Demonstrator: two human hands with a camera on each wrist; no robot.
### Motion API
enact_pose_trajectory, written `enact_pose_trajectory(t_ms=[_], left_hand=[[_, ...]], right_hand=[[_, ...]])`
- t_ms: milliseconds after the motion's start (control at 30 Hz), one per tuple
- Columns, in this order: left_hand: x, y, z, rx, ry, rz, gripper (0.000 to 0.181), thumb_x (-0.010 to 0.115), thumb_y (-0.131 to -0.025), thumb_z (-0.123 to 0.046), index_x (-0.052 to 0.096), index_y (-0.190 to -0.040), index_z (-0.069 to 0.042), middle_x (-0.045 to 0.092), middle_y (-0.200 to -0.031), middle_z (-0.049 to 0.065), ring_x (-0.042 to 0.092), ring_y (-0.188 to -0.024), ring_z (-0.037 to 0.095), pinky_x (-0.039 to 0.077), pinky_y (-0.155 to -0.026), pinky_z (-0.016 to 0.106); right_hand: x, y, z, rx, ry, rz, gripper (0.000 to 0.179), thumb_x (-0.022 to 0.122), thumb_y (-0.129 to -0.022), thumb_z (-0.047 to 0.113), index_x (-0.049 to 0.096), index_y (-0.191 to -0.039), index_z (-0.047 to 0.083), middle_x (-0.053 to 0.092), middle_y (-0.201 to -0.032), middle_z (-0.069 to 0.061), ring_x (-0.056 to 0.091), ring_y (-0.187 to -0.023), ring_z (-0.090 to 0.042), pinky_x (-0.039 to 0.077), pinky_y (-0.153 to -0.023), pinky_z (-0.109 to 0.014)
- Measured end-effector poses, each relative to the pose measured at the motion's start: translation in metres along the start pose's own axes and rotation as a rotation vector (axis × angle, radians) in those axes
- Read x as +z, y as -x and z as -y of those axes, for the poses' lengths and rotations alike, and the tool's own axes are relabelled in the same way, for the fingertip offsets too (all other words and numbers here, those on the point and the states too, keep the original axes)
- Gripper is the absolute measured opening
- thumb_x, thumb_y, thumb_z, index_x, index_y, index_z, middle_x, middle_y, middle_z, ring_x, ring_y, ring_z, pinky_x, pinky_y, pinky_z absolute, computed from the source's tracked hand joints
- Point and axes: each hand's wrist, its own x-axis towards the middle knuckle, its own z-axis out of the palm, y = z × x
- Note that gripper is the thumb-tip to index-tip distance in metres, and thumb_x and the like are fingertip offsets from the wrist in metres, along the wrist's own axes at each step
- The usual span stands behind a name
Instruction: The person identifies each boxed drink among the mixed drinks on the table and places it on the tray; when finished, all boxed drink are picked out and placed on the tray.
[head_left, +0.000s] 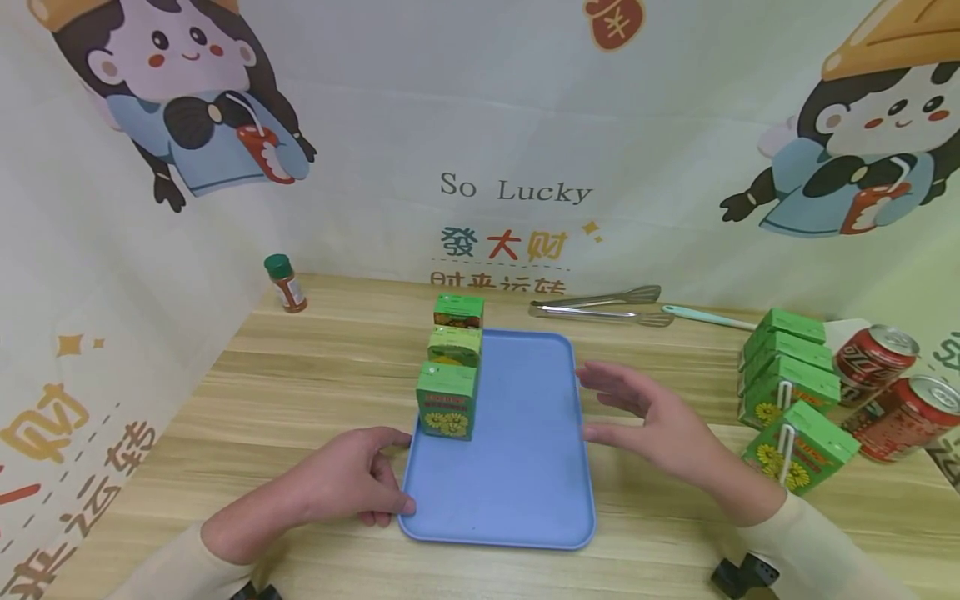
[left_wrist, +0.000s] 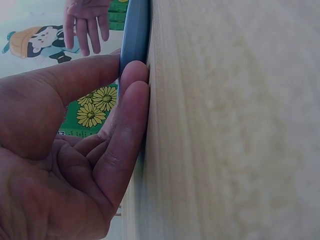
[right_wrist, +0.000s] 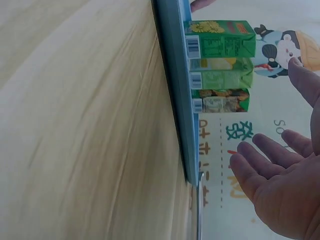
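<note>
A blue tray (head_left: 517, 483) lies lengthwise on the wooden table. Three green drink cartons (head_left: 447, 400) stand in a row along its left side, the nearest printed with yellow flowers. My left hand (head_left: 348, 479) grips the tray's left edge near the front corner. In the left wrist view, that hand's thumb (left_wrist: 92, 75) lies against the rim and its fingers curl in beside it. My right hand (head_left: 652, 421) is by the tray's right edge with fingers extended and nothing held. The right wrist view shows this hand (right_wrist: 280, 185) apart from the tray.
Several more green cartons (head_left: 791, 392) stand at the right, beside two red cans (head_left: 911, 417). Metal tongs (head_left: 600, 310) and a utensil with a pale teal handle (head_left: 705, 317) lie at the back. A green-capped spice bottle (head_left: 287, 285) stands at the back left, before a printed cloth (head_left: 375, 125).
</note>
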Motion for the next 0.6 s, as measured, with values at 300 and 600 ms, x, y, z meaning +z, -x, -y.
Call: enact_pose_trajectory(t_ms=[300,600], left_hand=[[0.000,-0.001,0.001,0.004,0.008,-0.002,0.095,0.095,-0.087,-0.009,0.039,-0.158,0.020,0.076,-0.075,0.007,0.074,-0.063,0.025,0.065,-0.059,0.041],[0.000,-0.002,0.000,0.003,0.007,0.005,0.095,0.095,-0.087,-0.009,0.039,-0.158,0.020,0.076,-0.075,0.007,0.074,-0.064,0.026,0.066,-0.059,0.041]], right_hand=[[-0.023,0.019,0.007,0.020,0.107,-0.067,0.073,0.089,-0.097,0.013,0.054,-0.161,0.004,0.062,-0.159,-0.013,0.060,-0.144,-0.040,0.045,-0.114,-0.014],[-0.046,0.044,0.016,0.016,0.364,-0.200,0.074,0.094,-0.093,0.020,0.062,-0.159,0.022,0.067,-0.155,-0.002,0.063,-0.137,-0.033,0.039,-0.107,-0.005]])
